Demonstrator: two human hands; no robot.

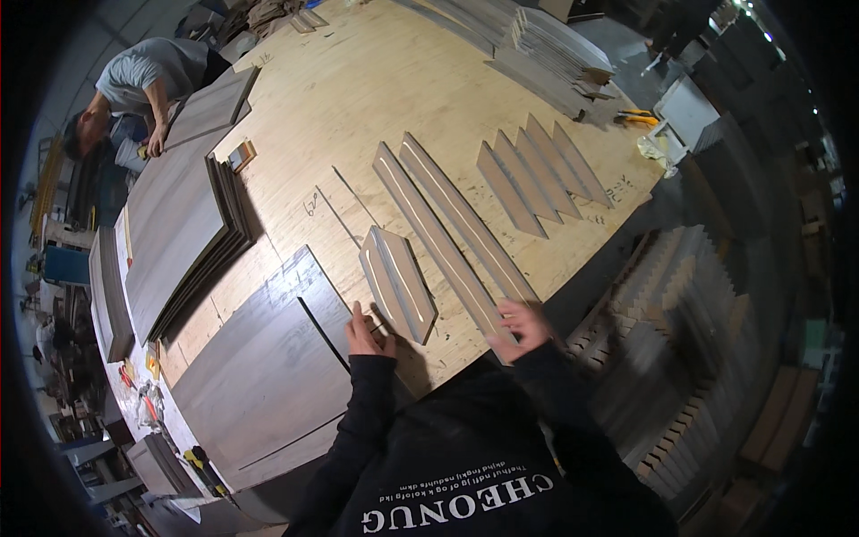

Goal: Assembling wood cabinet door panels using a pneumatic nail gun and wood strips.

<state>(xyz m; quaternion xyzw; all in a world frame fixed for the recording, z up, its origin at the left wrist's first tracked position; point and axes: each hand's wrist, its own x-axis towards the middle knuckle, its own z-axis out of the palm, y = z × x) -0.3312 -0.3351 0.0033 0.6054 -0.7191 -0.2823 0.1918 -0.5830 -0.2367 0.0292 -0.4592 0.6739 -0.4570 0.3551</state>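
— Low in the middle of the frame, what are the hands on?

— Left hand [365, 333] lies flat on the plywood table [358, 98], fingers together, touching the near end of a short stack of grey strips [398, 282]. Right hand [521, 328] rests on the near end of two long strips [447, 233]; it is blurred, so I cannot tell whether the fingers grip or just press.

— Anything covered?

— Dark sleeves and the chest hide the table's near edge. Lower left, a big grey panel [259, 376] is partly cut off by that body.

— Further up?

— Left of centre, a stack of large panels [179, 242] fans out. Right of centre, four wedge-shaped pieces [537, 174] lie side by side. Upper right, a pile of boards [555, 45] and something yellow [637, 115], too small to identify.

— And upper left?

— Another person [148, 80] bends over a panel [210, 107], one hand on it. Beyond the table, right side, stacked pieces [680, 340] blur into darkness.
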